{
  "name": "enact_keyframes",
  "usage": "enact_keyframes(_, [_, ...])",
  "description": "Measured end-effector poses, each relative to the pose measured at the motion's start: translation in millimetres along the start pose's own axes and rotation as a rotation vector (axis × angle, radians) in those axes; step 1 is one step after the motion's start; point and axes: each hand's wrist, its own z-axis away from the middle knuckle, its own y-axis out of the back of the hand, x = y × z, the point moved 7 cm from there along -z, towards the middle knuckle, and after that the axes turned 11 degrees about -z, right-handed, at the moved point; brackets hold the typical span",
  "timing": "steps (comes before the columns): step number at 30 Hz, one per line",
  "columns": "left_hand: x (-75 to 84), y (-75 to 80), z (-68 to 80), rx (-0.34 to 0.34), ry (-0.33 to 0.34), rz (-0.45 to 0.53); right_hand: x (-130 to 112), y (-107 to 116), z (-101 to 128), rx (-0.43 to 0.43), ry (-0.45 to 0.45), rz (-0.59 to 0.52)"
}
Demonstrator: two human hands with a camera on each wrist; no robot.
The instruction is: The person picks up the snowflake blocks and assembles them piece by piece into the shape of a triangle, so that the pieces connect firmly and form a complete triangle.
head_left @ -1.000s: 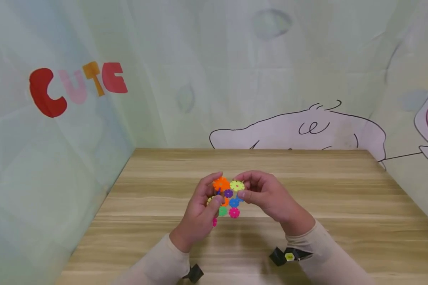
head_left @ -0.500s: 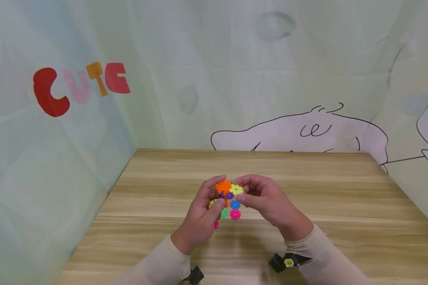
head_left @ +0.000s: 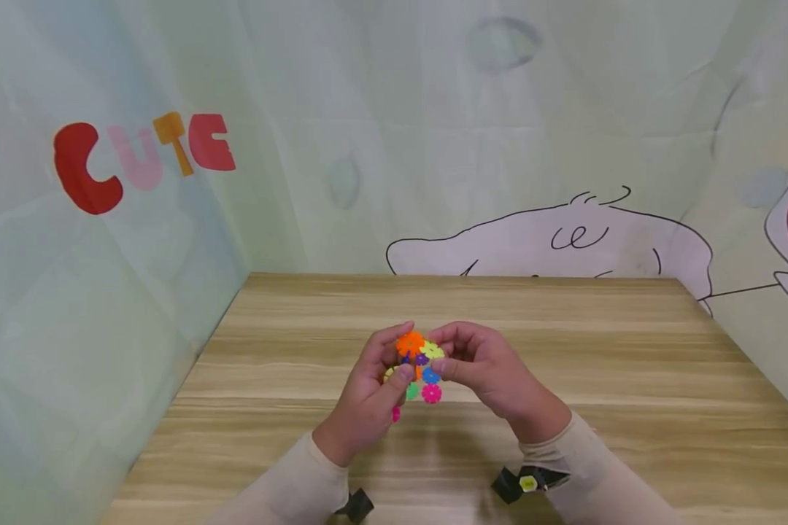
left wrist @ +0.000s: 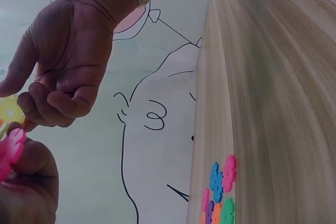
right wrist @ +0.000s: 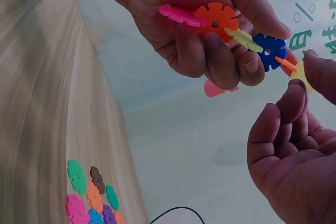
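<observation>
Wood-grain tabletop [head_left: 565, 350] inside cartoon-printed walls; above it both hands meet. The left hand [head_left: 368, 397] grips a cluster of snap-together discs [head_left: 416, 364], fingers curled round it; the right hand [head_left: 492, 372] pinches a yellow disc [head_left: 433, 351] at the cluster's edge. These pieces look light, stiff and slick, so I'd hold them by the rims, near the slots. Only the right wrist view shows the orange disc [right wrist: 215, 20] under the left fingers, plus loose discs [right wrist: 89, 195] lying below the hands.
</observation>
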Motion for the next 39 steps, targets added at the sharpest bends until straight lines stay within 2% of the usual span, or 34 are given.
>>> enact_keyframes(4, [-2.7, 0.8, -0.1, 0.005, 0.028, 0.009, 1, 1, 0, 0.007, -0.015, -0.001])
enact_keyframes(14, [-3.9, -0.1, -0.3, 0.01, 0.002, 0.043, 6, 2, 0, 0.0, -0.056, -0.035])
enact_keyframes(25, [-6.2, -1.2, 0.4, 0.003, 0.037, -0.003, 9, 4, -2, 0.001, -0.081, -0.03])
enact_keyframes(33, [-12.8, 0.3, -0.2, 0.049, 0.105, 0.024, 11, 13, -7, -0.029, -0.051, 0.11])
enact_keyframes(39, [-18.5, 7.2, 0.6, 0.127, 0.131, 0.036, 27, 37, -12, 0.069, -0.172, 0.247])
